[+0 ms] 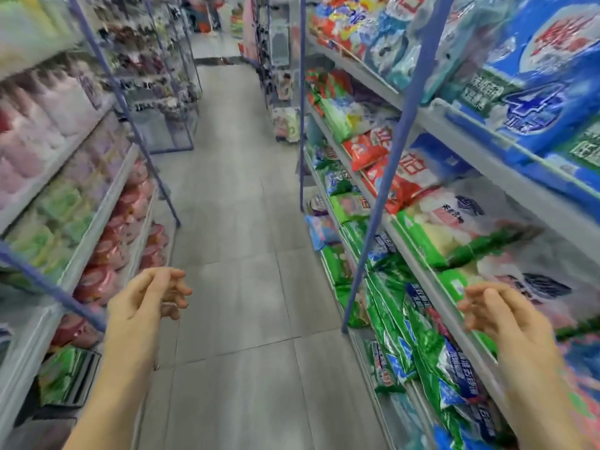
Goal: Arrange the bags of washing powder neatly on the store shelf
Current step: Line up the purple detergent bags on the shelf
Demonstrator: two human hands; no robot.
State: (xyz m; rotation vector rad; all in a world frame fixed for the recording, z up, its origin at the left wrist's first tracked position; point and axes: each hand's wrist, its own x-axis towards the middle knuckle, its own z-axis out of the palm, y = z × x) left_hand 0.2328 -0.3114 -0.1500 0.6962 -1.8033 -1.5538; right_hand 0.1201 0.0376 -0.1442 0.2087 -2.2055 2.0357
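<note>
Filling the aisle's right side, the store shelf (461, 138) is crammed with bags of washing powder (406, 336), the green ones slumped on a lower tier. Both hands are loosely curled and holding nothing, left hand (146, 297) over the floor (233, 222), right hand (500, 316) near those bags.

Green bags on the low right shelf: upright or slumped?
Slumped: the green bags lean crumpled against one another at uneven angles.

A large "4" stands on the blue bag (532, 102); other print is blurred.

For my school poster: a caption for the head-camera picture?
Left hand and right hand, both empty, in an aisle by shelved bags.
</note>
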